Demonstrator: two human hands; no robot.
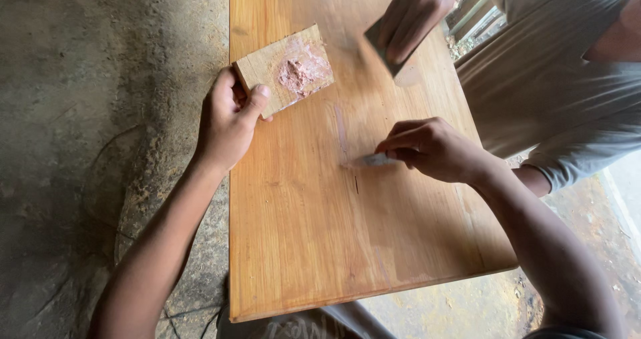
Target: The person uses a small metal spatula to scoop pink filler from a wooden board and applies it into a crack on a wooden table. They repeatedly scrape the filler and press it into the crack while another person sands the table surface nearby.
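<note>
From my remote seat I see a long wooden board (300, 232) filling the middle of the frame, lying over a rough concrete floor (100, 112) on the left. My left hand (227, 122) sits at the left-centre, fingers curled around the near corner of a small wood block (286, 69); thumb on top, the rest underneath, so the block is held nearly flat with its top face up. That face carries a dab of pinkish filler paste (297, 74), and keeping it level and close to the work seems to make it serve as a palette.

My right hand (431, 149), right of centre, is closed in a pinch on a small flat scraper (374, 159). Its blade is pressed low against the board beside a thin dark crack (356, 184), with a pale smear (340, 129) running up from it.

At the upper right another person's hand (414, 15), in a grey long sleeve (554, 85), presses a second dark flat blade (387, 59) onto the board; a pale patch lies just beside it.
</note>
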